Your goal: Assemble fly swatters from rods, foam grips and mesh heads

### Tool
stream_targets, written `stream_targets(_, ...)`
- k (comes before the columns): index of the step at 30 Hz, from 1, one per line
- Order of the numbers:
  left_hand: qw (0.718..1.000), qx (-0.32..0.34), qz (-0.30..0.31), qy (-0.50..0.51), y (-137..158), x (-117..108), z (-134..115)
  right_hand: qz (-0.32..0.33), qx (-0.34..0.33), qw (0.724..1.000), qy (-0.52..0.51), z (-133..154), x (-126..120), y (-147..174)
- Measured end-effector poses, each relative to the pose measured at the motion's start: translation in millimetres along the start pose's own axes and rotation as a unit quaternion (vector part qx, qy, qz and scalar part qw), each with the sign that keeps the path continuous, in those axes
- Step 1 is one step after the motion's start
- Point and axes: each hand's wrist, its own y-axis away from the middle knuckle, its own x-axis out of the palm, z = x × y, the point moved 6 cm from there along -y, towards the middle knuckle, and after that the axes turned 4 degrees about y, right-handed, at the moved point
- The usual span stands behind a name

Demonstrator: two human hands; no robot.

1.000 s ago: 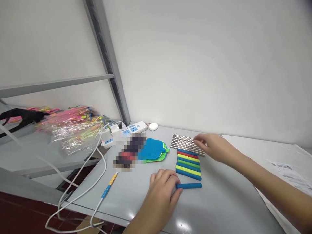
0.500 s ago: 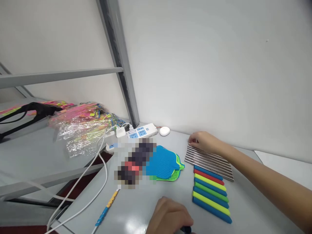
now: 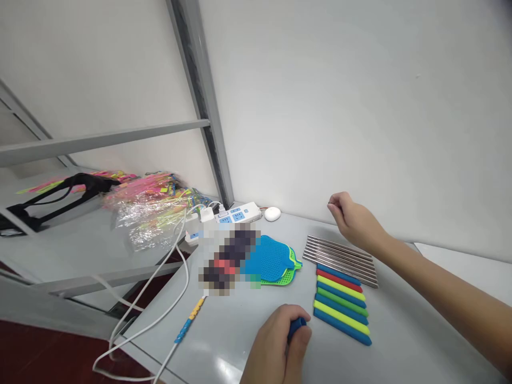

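My left hand [image 3: 280, 341] is closed around a dark blue plastic tube [image 3: 296, 326], whose hollow end points up between thumb and forefinger. Raised above the far edge of the metal rods [image 3: 340, 260], my right hand [image 3: 352, 221] is pinched closed. A small dark end, which looks like that of a metal rod [image 3: 329, 202], shows at its fingertips; the hand hides the rest. The rods lie side by side on the table. In front of them is a row of coloured tubes [image 3: 342, 304] in blue, red, yellow and green.
Blue and green perforated fly-swatter heads [image 3: 272, 260] lie left of the rods, beside a pixelated patch. Behind are a power strip [image 3: 240, 214] and a white rounded object [image 3: 272, 214]. White cables [image 3: 186, 285] cross the table's left edge. Plastic-bagged items [image 3: 156, 213] sit on the shelf.
My right hand has lifted off the metal rods, up and to the right, with a small end at its fingertips. My left hand has risen and turned, showing the blue tube's opening.
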Motion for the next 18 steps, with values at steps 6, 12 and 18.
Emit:
stream_targets(6,0.997,0.010,-0.013,0.070,4.5,4.7,-13.2,-0.190,0.013,0.942,-0.276,25.4,-85.4,77.2)
stream_targets(12,0.972,0.015,0.165,0.168,17.4,77.4,-29.9,-0.174,0.022,0.725,-0.666,67.0,-123.6,155.4)
stream_targets(18,0.960,0.006,0.225,0.169,28.4,112.6,-40.8,-0.187,0.027,0.635,-0.749,91.2,-123.4,197.5)
